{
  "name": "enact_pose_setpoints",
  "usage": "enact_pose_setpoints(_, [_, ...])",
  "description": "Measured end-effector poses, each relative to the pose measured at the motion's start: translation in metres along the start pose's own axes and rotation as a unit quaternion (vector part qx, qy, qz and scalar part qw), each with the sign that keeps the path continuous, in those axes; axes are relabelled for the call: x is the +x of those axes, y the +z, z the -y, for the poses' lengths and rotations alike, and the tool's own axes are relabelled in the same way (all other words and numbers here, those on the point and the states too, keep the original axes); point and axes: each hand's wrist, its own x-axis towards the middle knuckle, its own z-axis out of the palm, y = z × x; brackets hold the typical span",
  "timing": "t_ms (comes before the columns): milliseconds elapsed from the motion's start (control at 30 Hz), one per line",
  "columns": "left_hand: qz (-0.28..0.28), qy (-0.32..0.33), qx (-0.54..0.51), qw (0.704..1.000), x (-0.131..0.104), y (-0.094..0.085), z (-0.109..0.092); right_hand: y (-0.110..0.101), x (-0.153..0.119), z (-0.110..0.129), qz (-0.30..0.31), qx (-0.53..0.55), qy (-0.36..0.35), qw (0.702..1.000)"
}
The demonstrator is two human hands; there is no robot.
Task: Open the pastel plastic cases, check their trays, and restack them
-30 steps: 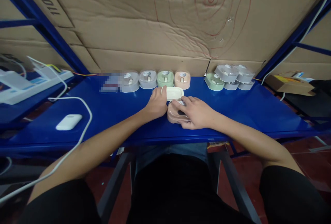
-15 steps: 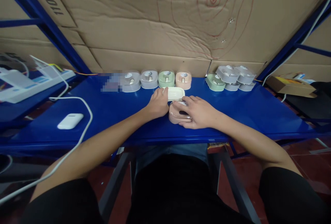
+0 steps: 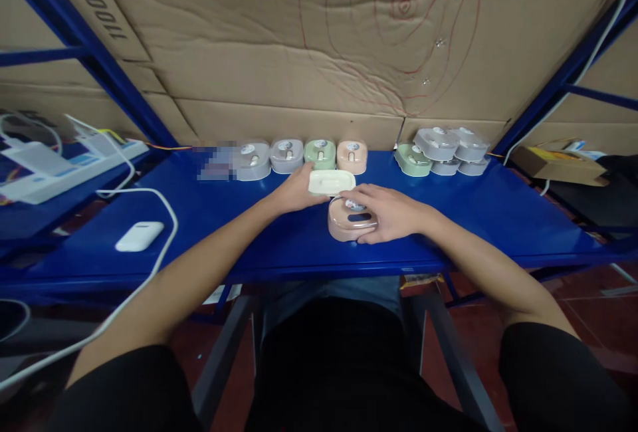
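A cream oval tray (image 3: 331, 183) lies on the blue table, with my left hand (image 3: 297, 189) at its left end, fingers at the edge. Just in front of it sits a pinkish-brown case (image 3: 343, 224) with a clear lid and a dark oval opening. My right hand (image 3: 391, 211) is closed round the case's right side, fingertips over the top near the tray's front edge. Behind the tray stand a green case (image 3: 319, 153) and a peach case (image 3: 351, 156).
Grey cases (image 3: 287, 155) continue the row to the left. Stacked grey cases (image 3: 436, 144) and a green one (image 3: 413, 161) stand at the back right. A white earbud case (image 3: 139, 236) and white cable (image 3: 167, 239) lie at the left. Cardboard (image 3: 239, 53) rises behind.
My left hand has shifted slightly left and its fingers have come off the top of the tray to its end. My right hand and the pinkish-brown case have moved slightly right, uncovering the dark opening.
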Motion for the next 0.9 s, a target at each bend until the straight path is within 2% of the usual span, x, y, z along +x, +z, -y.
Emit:
enact_pose_setpoints(100, [0.013,-0.021,0.001,1.000,0.001,-0.005,0.003,-0.011,-0.006,-0.011,0.015,0.038,0.019,0.999])
enact_pose_setpoints(167, [0.030,-0.003,-0.012,0.999,0.000,-0.003,-0.001,-0.019,-0.010,-0.017,0.002,0.066,0.017,0.998])
enact_pose_setpoints(300, [0.053,0.047,-0.037,0.997,-0.009,0.014,-0.022,-0.028,-0.012,-0.026,-0.099,0.056,0.054,0.992])
enact_pose_setpoints(367, [0.057,0.061,-0.055,0.995,-0.015,0.026,-0.034,-0.025,-0.010,-0.029,-0.119,0.034,0.089,0.988])
enact_pose_setpoints(533, [0.040,0.075,-0.076,0.993,-0.024,0.047,-0.047,-0.007,-0.002,-0.033,-0.058,0.036,0.086,0.994])
enact_pose_setpoints(767, [0.051,0.064,-0.073,0.994,-0.025,0.044,-0.048,-0.002,0.003,-0.028,-0.039,0.044,0.090,0.994])
enact_pose_setpoints(900, [0.052,0.052,-0.063,0.995,-0.025,0.044,-0.049,-0.001,0.005,-0.019,-0.009,-0.004,0.111,0.994])
